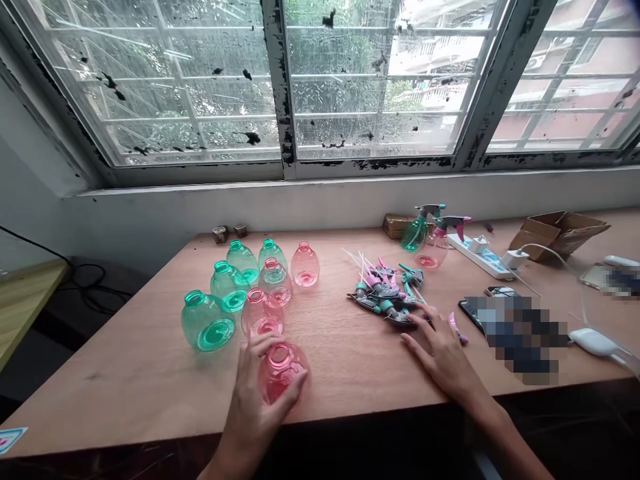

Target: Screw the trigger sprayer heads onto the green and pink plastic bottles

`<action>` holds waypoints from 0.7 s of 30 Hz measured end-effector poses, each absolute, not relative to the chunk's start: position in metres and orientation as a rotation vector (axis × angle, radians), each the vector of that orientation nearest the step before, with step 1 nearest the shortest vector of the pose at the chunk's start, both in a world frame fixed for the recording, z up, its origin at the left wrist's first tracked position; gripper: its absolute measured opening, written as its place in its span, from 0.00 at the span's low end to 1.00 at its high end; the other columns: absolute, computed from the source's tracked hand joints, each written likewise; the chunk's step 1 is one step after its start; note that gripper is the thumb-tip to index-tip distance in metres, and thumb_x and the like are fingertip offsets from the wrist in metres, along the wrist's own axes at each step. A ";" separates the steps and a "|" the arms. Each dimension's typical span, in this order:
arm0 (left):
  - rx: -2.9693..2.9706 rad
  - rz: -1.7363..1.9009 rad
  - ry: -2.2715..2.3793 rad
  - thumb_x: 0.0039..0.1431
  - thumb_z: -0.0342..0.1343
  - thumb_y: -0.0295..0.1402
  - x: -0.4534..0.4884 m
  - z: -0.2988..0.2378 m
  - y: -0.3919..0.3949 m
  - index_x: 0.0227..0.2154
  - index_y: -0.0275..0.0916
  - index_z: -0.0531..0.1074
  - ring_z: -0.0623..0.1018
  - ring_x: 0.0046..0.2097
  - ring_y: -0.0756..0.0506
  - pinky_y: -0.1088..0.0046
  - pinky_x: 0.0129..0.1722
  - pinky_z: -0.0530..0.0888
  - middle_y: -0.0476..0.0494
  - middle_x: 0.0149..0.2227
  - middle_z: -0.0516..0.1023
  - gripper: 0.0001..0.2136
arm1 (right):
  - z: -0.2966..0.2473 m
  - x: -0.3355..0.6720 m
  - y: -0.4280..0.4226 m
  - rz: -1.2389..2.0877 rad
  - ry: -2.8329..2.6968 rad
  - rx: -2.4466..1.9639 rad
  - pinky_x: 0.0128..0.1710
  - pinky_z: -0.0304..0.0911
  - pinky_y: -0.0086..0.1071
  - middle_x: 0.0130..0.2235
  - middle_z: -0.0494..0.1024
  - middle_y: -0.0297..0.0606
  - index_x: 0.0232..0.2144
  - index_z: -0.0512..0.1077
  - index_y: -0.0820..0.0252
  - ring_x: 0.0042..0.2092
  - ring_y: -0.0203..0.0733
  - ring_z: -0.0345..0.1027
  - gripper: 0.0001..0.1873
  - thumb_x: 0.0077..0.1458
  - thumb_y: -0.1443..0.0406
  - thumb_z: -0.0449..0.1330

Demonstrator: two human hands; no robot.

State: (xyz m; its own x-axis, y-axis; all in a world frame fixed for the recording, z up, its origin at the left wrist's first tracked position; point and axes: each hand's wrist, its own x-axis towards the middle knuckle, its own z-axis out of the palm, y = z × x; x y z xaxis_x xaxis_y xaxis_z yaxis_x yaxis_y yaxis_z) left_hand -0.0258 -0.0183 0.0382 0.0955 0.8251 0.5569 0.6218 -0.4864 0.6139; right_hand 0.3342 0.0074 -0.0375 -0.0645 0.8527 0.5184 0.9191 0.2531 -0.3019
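My left hand [257, 393] is wrapped round a clear pink spray bottle [283, 373] without a top, upright near the table's front edge. Behind it stand more open-necked bottles, several green [207, 327] and several pink [263, 313]. My right hand [440, 350] lies with fingers spread at the near right side of a pile of spray heads [385, 293], grey with pink or green parts and white tubes. Its fingertips reach the pile's edge; I see nothing held in it. A pink trigger piece [457, 328] lies beside that hand.
Two assembled spray bottles, one green [416, 232] and one pink [436, 247], stand at the back. Nearby are a white power strip [483, 257] with plugs and an open cardboard box [553, 237]. Phones [473, 315] and a white charger [595, 341] with cables lie at right.
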 end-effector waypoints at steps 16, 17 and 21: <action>1.921 1.041 1.291 0.49 0.70 0.40 0.017 0.007 -0.007 0.63 0.44 0.50 0.68 0.63 0.32 0.49 0.62 0.66 0.33 0.63 0.66 0.43 | -0.031 0.334 0.010 0.013 -1.981 -1.495 0.65 0.50 0.56 0.57 0.73 0.48 0.57 0.64 0.57 0.61 0.56 0.63 0.21 0.65 0.58 0.56; 1.935 1.025 1.303 0.49 0.70 0.39 0.017 0.005 -0.007 0.63 0.44 0.50 0.68 0.63 0.32 0.49 0.62 0.65 0.32 0.63 0.65 0.44 | -0.031 0.334 0.011 0.016 -1.985 -1.499 0.65 0.49 0.57 0.58 0.72 0.48 0.58 0.63 0.57 0.61 0.56 0.62 0.22 0.65 0.57 0.56; 1.985 0.974 1.318 0.48 0.70 0.40 0.015 -0.003 -0.005 0.62 0.41 0.50 0.69 0.62 0.31 0.49 0.61 0.66 0.29 0.61 0.66 0.44 | -0.037 0.335 0.014 0.028 -1.998 -1.511 0.66 0.45 0.60 0.60 0.71 0.47 0.60 0.63 0.57 0.63 0.57 0.59 0.23 0.65 0.57 0.55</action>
